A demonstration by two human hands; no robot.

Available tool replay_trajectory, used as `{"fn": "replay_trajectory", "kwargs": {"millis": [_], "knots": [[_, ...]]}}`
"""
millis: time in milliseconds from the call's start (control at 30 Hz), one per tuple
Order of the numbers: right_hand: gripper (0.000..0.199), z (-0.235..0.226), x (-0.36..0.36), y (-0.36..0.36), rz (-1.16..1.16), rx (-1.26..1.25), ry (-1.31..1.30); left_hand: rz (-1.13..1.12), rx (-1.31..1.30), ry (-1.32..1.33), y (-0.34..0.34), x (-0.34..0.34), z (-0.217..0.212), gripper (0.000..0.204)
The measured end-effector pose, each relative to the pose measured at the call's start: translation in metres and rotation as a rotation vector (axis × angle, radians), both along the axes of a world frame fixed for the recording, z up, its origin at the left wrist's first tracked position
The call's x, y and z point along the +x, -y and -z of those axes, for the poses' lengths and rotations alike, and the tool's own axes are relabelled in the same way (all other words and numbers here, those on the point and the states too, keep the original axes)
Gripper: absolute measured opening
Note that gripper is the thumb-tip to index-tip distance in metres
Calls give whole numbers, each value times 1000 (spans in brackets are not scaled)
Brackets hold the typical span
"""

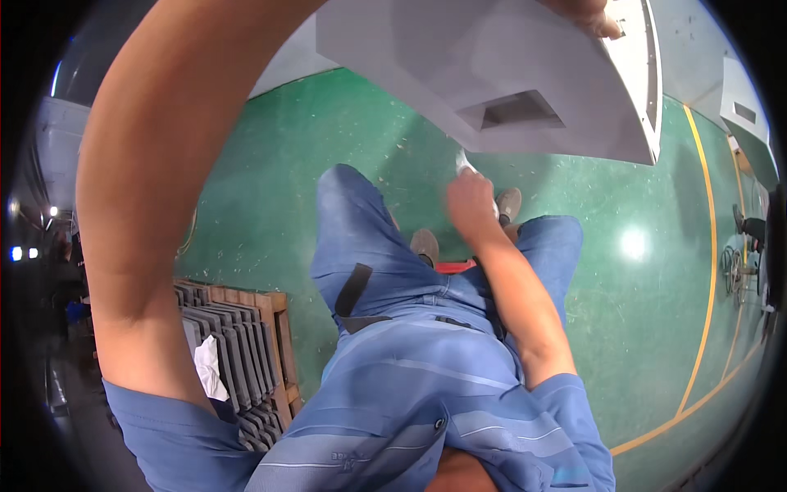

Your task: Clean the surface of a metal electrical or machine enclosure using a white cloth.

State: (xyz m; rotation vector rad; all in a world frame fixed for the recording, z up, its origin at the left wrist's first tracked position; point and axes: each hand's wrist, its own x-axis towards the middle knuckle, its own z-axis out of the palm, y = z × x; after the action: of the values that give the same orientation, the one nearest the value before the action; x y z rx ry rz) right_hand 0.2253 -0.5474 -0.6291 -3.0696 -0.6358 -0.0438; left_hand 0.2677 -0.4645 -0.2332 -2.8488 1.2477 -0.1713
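Observation:
A large light-grey panel-like box (393, 49) with a rectangular opening (520, 111) fills the upper middle. At its upper right edge, the fingers of my left hand (592, 15) curl over the rim; the rest of that hand is cut off by the picture's top, where my left arm runs out of view. Below the box's lower edge is my right hand (471, 201), closed and slightly blurred. From it a crumpled white cloth (464, 160) sticks out, its tip close to the box's underside. Whether the cloth touches the box I cannot tell.
Green floor with yellow lines (711, 246) lies around me. At lower left, a wooden pallet (280, 328) bears stacked grey ribbed parts (238, 344) and a white rag (210, 369). Something red (455, 266) lies between my legs. Another grey box (746, 115) stands far right.

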Motion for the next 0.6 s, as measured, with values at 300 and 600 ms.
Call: {"fn": "replay_trajectory", "kwargs": {"millis": [300,600], "knots": [[26,-174,-70,100,-193,651,900,-92,-18,19,-9,0,0,34],[20,-92,-30,53,-110,420,758,-126,-29,9,-11,-6,0,36]]}}
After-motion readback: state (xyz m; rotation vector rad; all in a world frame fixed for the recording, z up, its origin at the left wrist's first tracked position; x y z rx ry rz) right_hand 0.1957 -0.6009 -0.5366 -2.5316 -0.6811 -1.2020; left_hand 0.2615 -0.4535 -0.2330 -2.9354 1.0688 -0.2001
